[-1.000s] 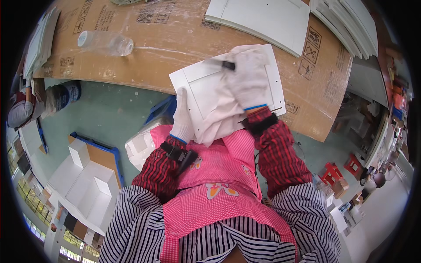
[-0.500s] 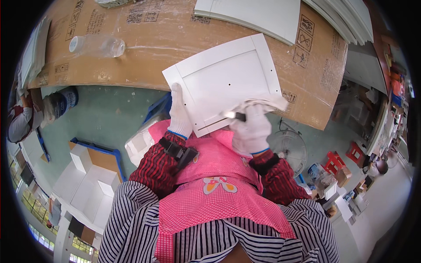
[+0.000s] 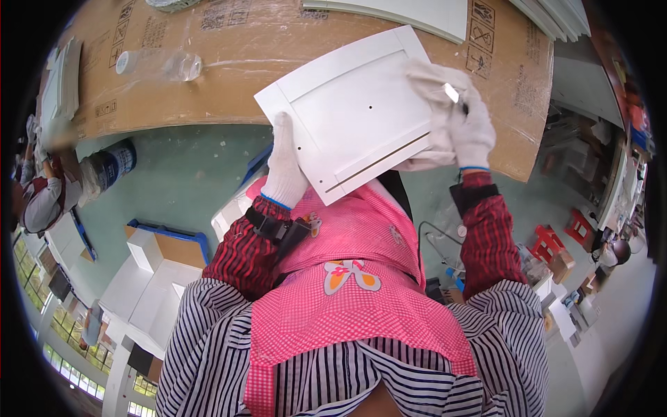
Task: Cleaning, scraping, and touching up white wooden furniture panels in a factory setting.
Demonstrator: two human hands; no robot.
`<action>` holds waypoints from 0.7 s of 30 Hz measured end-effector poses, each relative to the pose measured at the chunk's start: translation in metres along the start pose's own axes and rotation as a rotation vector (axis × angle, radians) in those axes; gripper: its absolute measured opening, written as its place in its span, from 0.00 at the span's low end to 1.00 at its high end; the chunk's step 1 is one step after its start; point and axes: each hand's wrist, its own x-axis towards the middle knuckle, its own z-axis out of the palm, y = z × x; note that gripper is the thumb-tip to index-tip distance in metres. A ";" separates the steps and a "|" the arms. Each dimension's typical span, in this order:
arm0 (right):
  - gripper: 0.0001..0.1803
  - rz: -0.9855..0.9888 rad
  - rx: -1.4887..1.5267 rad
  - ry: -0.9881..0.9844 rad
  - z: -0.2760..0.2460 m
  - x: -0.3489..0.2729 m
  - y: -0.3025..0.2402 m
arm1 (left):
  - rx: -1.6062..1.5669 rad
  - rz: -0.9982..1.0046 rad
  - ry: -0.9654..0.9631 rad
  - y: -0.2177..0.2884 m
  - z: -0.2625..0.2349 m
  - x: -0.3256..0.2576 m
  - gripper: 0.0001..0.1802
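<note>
A white panel [image 3: 340, 118] with a recessed middle, small dark holes and a long slot is tilted over the table's near edge. My left hand [image 3: 286, 170], in a white knit glove, grips its left side, thumb on the upper face. Also gloved, my right hand [image 3: 475, 135] is closed on an off-white cloth [image 3: 429, 83], which lies over the panel's right edge. A small tool with a shiny end [image 3: 452, 93] sticks out of the same hand; motion blurs it and its kind is unclear. The fingers under the panel are hidden.
Cardboard covers the table [image 3: 208, 104], where a clear plastic bottle [image 3: 163, 64] lies on its side. White panels [image 3: 410, 15] are stacked at the back and far right. A white box-like piece [image 3: 156, 278] stands lower left. Another person [image 3: 48, 198] is at the far left.
My right hand has moved right and away from me with the cloth and small tool, from the panel's near edge to its right edge. The panel has shifted slightly away from me.
</note>
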 end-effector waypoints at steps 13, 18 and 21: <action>0.34 0.382 0.584 0.359 -0.076 0.076 0.028 | 1.012 0.749 0.166 0.069 -0.033 -0.041 0.27; 0.17 0.153 1.004 -0.151 -0.085 0.047 -0.076 | 0.438 0.669 -0.014 0.083 0.002 -0.051 0.23; 0.09 -0.195 1.263 -0.483 -0.097 -0.022 -0.173 | 0.379 0.678 0.083 0.073 0.024 -0.044 0.21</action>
